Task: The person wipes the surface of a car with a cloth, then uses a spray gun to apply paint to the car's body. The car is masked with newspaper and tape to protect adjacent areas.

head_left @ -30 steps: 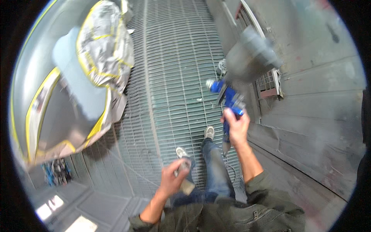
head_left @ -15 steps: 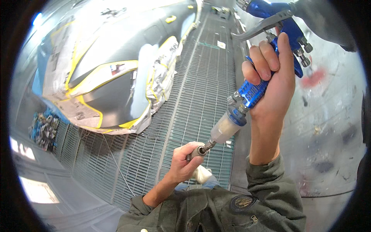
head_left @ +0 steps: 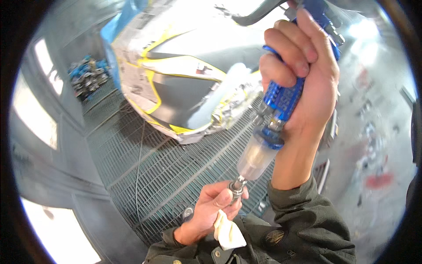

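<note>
"Count them off from the left for me."

"Three bright panes (head_left: 35,110), one heap of blue and grey scraps (head_left: 89,78), then one vehicle body (head_left: 180,103) masked with paper (head_left: 137,90) and yellow tape (head_left: 179,129), by a grated floor (head_left: 154,180)."

"And the hands?"

"Two. The left hand (head_left: 209,211) was curled narrowly around one metal coupling (head_left: 235,190); one cream-coloured piece (head_left: 228,232) hung just below, though I couldn't tell what it was. Next came one translucent filter (head_left: 255,158), one blue spray gun (head_left: 285,99), and the right hand (head_left: 316,90) wrapped firmly around the gun."

"Where was the gun, and how did it point?"

"Upper right, cut off by the top edge. Gun and filter shared one long axis, slanting from lower left to upper right. The filter's tip pointed down-left and met the coupling; whether they had locked, I couldn't tell. One curved grey trigger (head_left: 259,16) reached leftward."
</note>
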### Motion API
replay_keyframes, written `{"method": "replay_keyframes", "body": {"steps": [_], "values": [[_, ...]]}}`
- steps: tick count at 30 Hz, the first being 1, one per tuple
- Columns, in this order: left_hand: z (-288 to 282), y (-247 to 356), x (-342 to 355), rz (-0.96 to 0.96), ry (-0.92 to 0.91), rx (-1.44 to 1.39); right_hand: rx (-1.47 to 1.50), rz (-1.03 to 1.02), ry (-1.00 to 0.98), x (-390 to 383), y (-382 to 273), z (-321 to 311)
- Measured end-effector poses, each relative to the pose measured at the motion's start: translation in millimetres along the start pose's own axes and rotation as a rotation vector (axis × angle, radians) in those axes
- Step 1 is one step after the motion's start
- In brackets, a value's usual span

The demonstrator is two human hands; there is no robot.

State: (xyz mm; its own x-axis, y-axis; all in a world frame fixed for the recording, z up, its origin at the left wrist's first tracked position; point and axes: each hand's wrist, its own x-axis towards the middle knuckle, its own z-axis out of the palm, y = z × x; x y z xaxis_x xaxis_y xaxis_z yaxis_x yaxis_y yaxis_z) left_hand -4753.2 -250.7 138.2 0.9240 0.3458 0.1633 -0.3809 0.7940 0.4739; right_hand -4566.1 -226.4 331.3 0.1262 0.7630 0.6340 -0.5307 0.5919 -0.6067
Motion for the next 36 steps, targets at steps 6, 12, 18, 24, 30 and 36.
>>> {"method": "replay_keyframes", "body": {"steps": [6, 12, 18, 24, 30, 36], "values": [[18.6, -35.1, -17.9, 0.450, 0.277, 0.242, 0.236, 0.146, -0.148, 6.7, 48.0, 31.0], [18.8, -63.6, -50.7, 0.748, 0.494, 0.446, 0.151, 0.237, -0.192, -20.8, 79.2, 102.6], [2.3, -92.2, -88.2, 0.730, 0.380, 0.486, -0.173, 0.354, -0.170, -54.0, 102.1, 132.5], [0.0, -132.0, -129.2, 0.489, 0.286, 0.385, -0.021, 0.795, -0.246, -85.6, 153.9, 113.7], [-4.4, -149.0, -163.4, 0.590, 0.477, 0.487, -0.128, 0.812, -0.057, -91.0, 191.9, 81.6], [-14.0, -155.7, -184.5, 0.404, 0.846, 0.533, -0.167, 0.796, 0.043, -88.2, 199.3, 60.1]]}}
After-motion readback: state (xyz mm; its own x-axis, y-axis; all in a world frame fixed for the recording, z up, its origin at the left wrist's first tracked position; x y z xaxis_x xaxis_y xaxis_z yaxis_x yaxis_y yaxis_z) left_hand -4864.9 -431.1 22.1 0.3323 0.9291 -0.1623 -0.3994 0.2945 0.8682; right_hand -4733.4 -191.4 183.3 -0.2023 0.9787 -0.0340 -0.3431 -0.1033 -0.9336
